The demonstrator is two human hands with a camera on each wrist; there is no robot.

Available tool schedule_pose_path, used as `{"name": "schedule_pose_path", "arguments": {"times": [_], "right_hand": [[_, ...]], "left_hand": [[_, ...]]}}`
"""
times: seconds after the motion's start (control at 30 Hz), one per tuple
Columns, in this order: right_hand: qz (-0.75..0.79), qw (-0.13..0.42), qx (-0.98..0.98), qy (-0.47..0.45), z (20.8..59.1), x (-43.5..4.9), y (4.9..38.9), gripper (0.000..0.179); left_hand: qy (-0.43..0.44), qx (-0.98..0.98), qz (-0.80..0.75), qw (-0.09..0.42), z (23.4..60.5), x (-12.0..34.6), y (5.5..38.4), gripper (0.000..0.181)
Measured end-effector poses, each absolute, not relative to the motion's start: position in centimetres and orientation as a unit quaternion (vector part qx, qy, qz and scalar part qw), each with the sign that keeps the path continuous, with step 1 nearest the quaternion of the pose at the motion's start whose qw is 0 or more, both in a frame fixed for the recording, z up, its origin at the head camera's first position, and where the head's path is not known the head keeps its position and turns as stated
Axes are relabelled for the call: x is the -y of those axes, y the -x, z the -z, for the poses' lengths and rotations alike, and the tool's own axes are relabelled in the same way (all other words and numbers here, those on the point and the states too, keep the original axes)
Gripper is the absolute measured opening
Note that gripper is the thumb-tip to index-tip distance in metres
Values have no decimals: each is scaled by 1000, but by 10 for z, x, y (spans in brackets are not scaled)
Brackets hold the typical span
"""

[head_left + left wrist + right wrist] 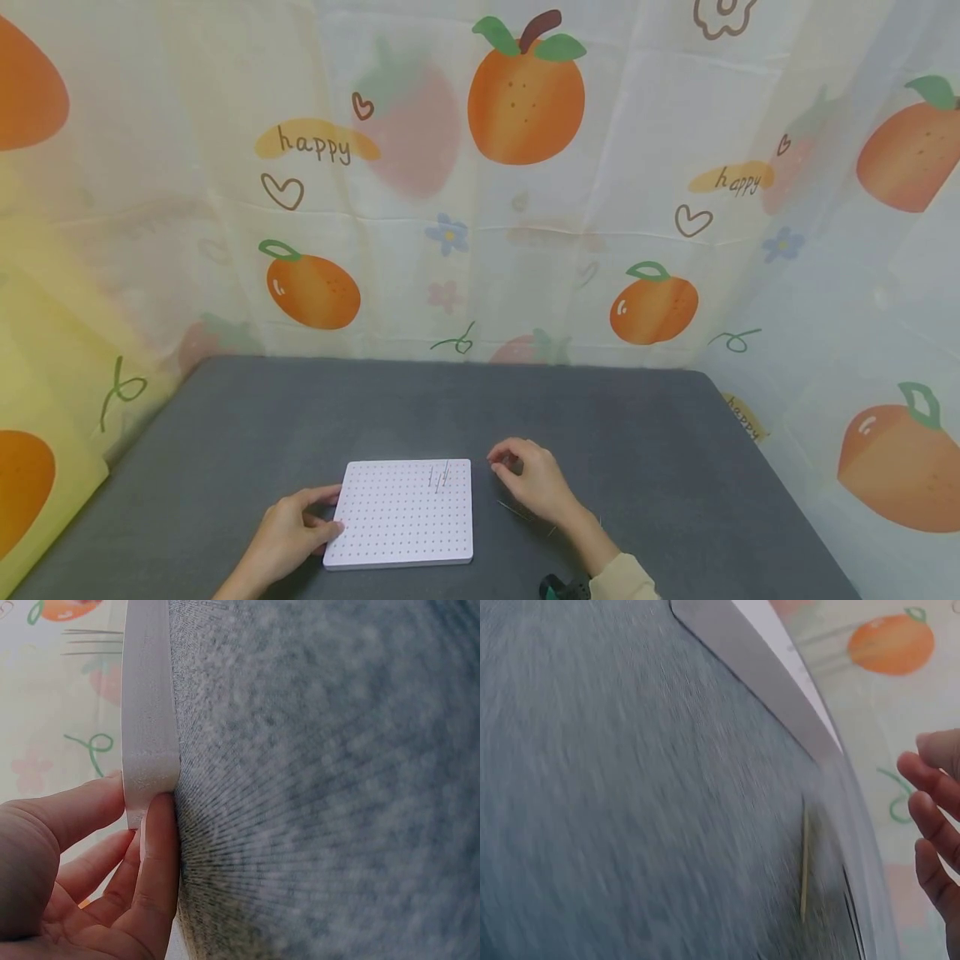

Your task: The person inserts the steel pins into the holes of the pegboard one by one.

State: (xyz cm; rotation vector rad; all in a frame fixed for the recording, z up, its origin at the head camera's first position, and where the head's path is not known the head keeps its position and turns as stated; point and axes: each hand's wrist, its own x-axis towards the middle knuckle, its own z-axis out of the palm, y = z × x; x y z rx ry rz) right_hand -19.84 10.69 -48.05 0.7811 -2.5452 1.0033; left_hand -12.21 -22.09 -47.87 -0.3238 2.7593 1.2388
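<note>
Left hand (112, 900), board (150, 705), holes (397, 511) head-view only

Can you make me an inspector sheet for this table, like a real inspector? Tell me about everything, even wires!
Surface: dark grey table, looks flat.
Job's things: white board with rows of holes; a few standing sticks near its far right corner; loose sticks lying on the table, right of the board.
Clutter: dark object with a green part by the right sleeve; cut off, can't tell what.
Grips: left grip holds the board's left edge; right grip is right of the board, nothing visible in it.
Cables: nothing seen.
Surroundings: cloth printed with oranges, hearts and "happy".
</note>
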Motion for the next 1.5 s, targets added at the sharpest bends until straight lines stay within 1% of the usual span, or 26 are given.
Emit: {"name": "schedule_pose_path", "arguments": {"times": [0.4,0.67,0.9,1.23,1.5], "right_hand": [[-362,116,892,-242,488,-145,211,15],[-354,67,902,-238,490,-164,214,15],[-315,43,916,-244,493,-174,215,13],[-307,19,918,-251,496,-180,217,9],[-298,21,917,-265,497,-181,220,9]], "left_hand": [[106,-908,-403,44,479,221,121,55],[108,-908,-402,49,479,221,121,55],[106,-909,-400,49,480,221,122,56],[113,-910,-395,54,480,221,122,56],[109,-909,-398,48,479,220,122,55]]}}
